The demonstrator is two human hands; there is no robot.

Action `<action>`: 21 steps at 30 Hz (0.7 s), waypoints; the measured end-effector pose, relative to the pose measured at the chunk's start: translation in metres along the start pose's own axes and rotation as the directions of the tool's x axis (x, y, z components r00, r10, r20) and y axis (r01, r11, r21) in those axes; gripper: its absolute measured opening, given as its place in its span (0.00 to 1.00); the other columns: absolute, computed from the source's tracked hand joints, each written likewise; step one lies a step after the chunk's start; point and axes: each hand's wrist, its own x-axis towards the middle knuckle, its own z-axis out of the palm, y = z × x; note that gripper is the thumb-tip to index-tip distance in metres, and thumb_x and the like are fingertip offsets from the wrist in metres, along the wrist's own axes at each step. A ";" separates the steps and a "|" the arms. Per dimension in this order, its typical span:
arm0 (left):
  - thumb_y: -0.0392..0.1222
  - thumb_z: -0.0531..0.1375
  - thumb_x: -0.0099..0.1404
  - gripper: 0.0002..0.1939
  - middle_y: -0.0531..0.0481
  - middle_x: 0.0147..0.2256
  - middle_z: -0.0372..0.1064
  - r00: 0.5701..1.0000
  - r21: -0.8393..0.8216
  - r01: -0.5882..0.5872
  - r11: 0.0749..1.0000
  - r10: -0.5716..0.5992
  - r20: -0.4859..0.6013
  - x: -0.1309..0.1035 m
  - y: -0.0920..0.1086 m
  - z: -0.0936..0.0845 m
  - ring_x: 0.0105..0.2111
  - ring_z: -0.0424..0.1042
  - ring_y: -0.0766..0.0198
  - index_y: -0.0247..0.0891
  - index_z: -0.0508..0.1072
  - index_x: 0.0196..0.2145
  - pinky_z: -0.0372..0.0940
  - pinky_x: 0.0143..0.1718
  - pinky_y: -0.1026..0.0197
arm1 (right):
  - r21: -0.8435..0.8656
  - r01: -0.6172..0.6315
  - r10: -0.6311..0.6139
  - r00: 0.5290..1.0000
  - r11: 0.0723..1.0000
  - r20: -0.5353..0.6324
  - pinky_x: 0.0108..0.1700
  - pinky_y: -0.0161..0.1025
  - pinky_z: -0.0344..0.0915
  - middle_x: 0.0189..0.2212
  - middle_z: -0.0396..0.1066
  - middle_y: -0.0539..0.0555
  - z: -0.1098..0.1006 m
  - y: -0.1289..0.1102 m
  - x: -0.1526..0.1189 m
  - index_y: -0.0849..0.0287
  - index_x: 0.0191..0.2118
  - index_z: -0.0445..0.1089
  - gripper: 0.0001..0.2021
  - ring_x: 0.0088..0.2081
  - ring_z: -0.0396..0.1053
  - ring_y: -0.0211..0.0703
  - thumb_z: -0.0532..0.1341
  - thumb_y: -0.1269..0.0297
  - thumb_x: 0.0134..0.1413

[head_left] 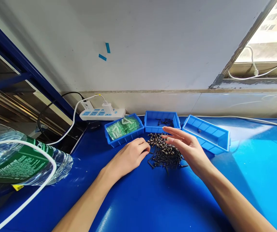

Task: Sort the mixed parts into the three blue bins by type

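A pile of dark screws point(166, 154) lies on the blue table point(148, 199), between my two hands. My left hand point(134, 153) rests at the pile's left edge, its fingers curled together near a screw; what they hold, if anything, is hidden. Over the right part of the pile is my right hand point(186, 146), its fingers stretched out and nothing seen in them. Behind the pile, the middle blue bin point(161, 114) holds some dark screws. The left blue bin point(123, 140) contains green-and-white packets point(122, 128). In the right blue bin point(206, 135) lies one small dark piece.
A white power strip point(102, 113) with plugs stands by the wall, behind the left bin. At the left are a large water bottle point(24, 161) with a green label and a white cable point(48, 158) crossing before it.
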 end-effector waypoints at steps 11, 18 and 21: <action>0.31 0.63 0.66 0.05 0.55 0.32 0.78 0.949 -0.249 -0.041 0.968 -0.040 -0.312 0.002 0.013 -0.002 0.29 0.77 0.67 0.40 0.75 0.37 0.73 0.37 0.66 | -0.302 0.181 -0.111 0.966 0.936 0.235 0.53 0.49 0.76 0.46 0.83 0.57 0.007 0.002 -0.008 0.55 0.46 0.81 0.13 0.47 0.80 0.52 0.68 0.60 0.55; 0.29 0.65 0.63 0.06 0.57 0.30 0.77 0.930 -0.319 -0.098 0.943 -0.027 -0.365 0.002 0.022 -0.002 0.28 0.76 0.70 0.39 0.74 0.35 0.73 0.35 0.70 | -0.184 0.055 0.000 0.957 0.981 0.288 0.43 0.46 0.78 0.37 0.83 0.56 0.006 0.001 -0.008 0.58 0.41 0.81 0.15 0.39 0.81 0.52 0.71 0.52 0.53; 0.29 0.66 0.63 0.07 0.58 0.30 0.77 0.935 -0.343 -0.113 0.933 -0.017 -0.353 0.002 0.021 0.000 0.28 0.77 0.70 0.39 0.75 0.36 0.73 0.35 0.71 | -0.103 -0.024 0.052 0.960 0.994 0.275 0.45 0.46 0.77 0.35 0.83 0.55 0.006 0.003 -0.006 0.58 0.40 0.82 0.17 0.39 0.81 0.52 0.73 0.51 0.49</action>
